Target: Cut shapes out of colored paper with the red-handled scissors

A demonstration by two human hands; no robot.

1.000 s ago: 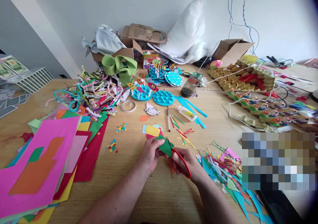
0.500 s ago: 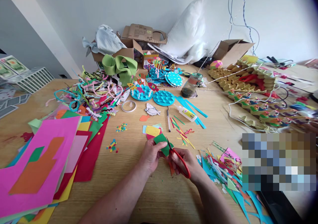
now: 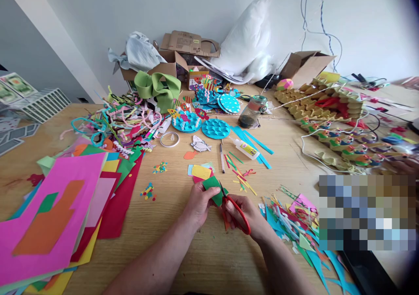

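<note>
My left hand (image 3: 199, 204) pinches a small piece of green paper (image 3: 211, 183) between thumb and fingers. In my right hand (image 3: 244, 212) are red-handled scissors (image 3: 245, 223), fingers wrapped in the handles, with the dark blades at the right edge of the green paper. An orange piece of paper (image 3: 225, 221) shows beneath the hands, close to the scissors. Just beyond my hands lie a few small yellow, blue and red paper pieces (image 3: 200, 171). Farther on are a white fish cutout (image 3: 200, 144) with dark outlines, an orange paper shape (image 3: 190, 155) and a pen (image 3: 222, 159).
Stacked coloured paper (image 3: 81, 190) covers the left side. Paper scraps (image 3: 291, 221) lie at right, near a glue bottle (image 3: 246, 149) and thin paper strips (image 3: 242, 179). Blue scalloped discs (image 3: 216, 129), a glass jar (image 3: 252, 111) and egg cartons (image 3: 321, 98) stand farther back.
The green sliver at the right of the scissor blades no longer shows. Both hands stay nearly in the same place.
</note>
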